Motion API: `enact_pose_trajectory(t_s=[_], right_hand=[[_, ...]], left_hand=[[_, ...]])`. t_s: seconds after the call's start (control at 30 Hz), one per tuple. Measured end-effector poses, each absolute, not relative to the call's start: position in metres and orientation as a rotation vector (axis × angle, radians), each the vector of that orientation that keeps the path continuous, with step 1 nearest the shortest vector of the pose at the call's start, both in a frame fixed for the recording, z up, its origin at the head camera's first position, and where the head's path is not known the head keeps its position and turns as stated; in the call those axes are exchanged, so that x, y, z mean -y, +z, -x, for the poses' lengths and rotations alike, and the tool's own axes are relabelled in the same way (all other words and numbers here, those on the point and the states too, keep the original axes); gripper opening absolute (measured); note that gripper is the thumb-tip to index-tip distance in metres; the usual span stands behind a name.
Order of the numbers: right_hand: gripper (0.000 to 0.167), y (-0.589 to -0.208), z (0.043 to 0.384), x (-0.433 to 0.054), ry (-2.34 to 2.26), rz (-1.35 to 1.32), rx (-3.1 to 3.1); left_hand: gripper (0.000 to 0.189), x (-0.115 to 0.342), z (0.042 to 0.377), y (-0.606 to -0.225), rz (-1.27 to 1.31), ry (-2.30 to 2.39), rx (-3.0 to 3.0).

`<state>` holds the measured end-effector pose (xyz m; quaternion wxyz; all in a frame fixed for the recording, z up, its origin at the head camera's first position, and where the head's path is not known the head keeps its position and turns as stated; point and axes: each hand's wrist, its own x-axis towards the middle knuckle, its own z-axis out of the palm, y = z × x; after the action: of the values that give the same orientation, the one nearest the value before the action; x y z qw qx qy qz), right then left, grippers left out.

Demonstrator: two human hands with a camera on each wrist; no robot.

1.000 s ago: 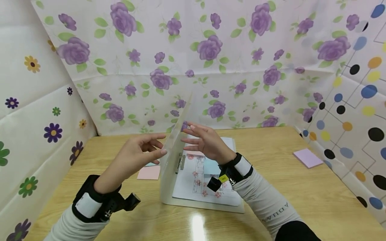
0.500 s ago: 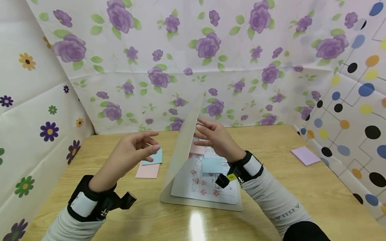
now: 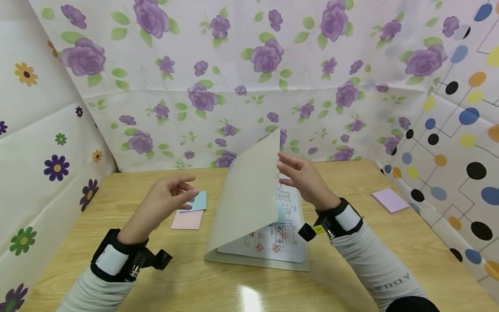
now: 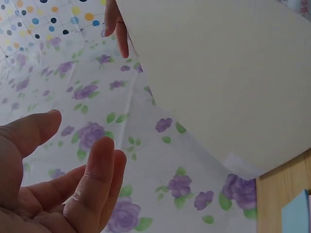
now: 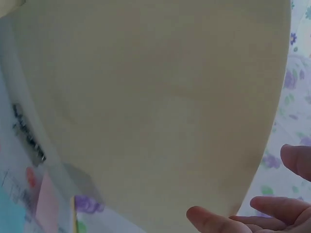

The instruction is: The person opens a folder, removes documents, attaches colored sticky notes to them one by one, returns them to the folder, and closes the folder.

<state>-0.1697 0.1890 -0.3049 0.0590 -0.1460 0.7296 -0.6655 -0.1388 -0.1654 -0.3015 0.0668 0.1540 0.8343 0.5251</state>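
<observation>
A cream folder [image 3: 249, 186] lies on the table with its cover raised at a slant over printed sheets [image 3: 293, 242]. My right hand [image 3: 306, 177] is at the cover's free edge, fingers extended and fingertips against it. The right wrist view shows that thumb apart from the fingers, plus a metal clip [image 5: 28, 136] and a pink note [image 5: 47, 204] inside the folder. A light blue note [image 3: 280, 213] is partly covered there. My left hand [image 3: 157, 203] hovers left of the folder, fingers loosely bent and holding nothing, as the left wrist view confirms.
Left of the folder, a blue sticky-note pad [image 3: 199, 200] overlaps a pink one [image 3: 187, 220] on the wooden table [image 3: 343, 277]. A lilac pad [image 3: 390, 200] lies far right. Patterned cloth [image 3: 234, 86] stands around the table's back and sides.
The folder's cover has swung rightward from nearly upright to leaning over the sheets. My right hand moved right with it, while the left drew back from the cover.
</observation>
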Motion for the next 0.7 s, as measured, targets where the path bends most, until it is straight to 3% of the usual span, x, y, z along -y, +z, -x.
enact_pose_trajectory(t_s=[0.7], right_hand=[[0.044, -0.394, 0.161, -0.251, -1.282, 0.319, -2.792]], left_hand=[[0.055, 0.155, 0.16, -0.39, -0.384, 1.402, -2.423]])
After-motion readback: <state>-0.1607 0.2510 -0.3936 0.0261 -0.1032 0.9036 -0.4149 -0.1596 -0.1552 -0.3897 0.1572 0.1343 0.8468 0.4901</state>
